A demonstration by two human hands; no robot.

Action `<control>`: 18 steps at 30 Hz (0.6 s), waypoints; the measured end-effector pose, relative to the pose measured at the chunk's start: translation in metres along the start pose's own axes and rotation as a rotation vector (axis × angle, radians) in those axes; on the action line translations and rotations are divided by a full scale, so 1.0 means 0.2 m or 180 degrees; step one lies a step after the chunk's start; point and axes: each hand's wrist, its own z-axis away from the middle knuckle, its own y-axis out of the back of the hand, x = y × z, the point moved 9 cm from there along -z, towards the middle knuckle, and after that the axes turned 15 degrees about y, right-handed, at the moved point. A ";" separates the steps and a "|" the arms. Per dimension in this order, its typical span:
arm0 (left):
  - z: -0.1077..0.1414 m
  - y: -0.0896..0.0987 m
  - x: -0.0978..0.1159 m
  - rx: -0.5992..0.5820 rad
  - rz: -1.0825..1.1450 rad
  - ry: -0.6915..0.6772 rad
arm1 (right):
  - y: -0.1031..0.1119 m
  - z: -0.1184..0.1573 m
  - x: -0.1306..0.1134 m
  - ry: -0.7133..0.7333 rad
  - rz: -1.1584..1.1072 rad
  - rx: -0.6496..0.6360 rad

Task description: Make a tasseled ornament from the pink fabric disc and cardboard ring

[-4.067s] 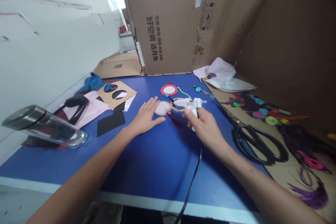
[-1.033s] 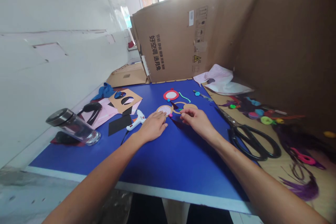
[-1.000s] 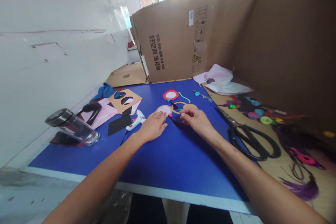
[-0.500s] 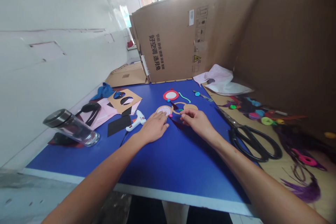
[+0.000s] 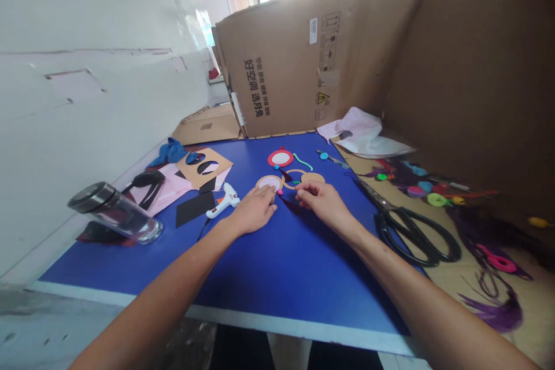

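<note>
My left hand (image 5: 256, 208) lies with fingers stretched over the near side of a small round cardboard piece (image 5: 269, 181) with a pale patterned centre. Beside its fingertips is a pink bead (image 5: 280, 191) with a dark tassel trailing toward the right. My right hand (image 5: 321, 203) is closed in a pinch just in front of a thin cardboard ring (image 5: 291, 173); whatever sits between its fingertips is too small to make out. A plain cardboard disc (image 5: 313, 178) lies behind the right hand, partly covered. A short green strip (image 5: 297, 182) shows near the right fingertips.
Left of my hands lie a white glue gun (image 5: 225, 201), black paper (image 5: 195, 208) and a cardboard sheet with oval holes (image 5: 203, 166). A glass bottle (image 5: 119, 214) stands left. A red-rimmed disc (image 5: 280, 158) lies ahead. Big black-handled scissors (image 5: 416, 237) and tassels (image 5: 498, 309) lie right.
</note>
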 end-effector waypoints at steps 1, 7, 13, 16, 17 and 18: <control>-0.02 0.03 -0.01 0.0064 0.0085 0.0011 | 0.00 0.00 0.00 -0.0005 0.0005 0.0001; -0.25 0.23 -0.32 0.0303 0.0347 0.1782 | 0.00 0.00 0.01 0.0007 0.0032 0.0002; -0.41 0.14 -0.44 -0.0323 0.0493 0.2429 | 0.02 -0.01 0.03 0.0020 0.0161 -0.0076; -0.43 0.10 -0.48 -0.0471 0.0658 0.2606 | 0.01 -0.08 0.01 0.0087 0.0377 -0.0233; -0.44 0.10 -0.48 -0.0500 0.0725 0.2651 | -0.01 -0.11 0.00 0.0155 0.0475 -0.0296; -0.44 0.09 -0.49 -0.0529 0.0793 0.2692 | -0.03 -0.14 -0.02 0.0261 0.0615 -0.0359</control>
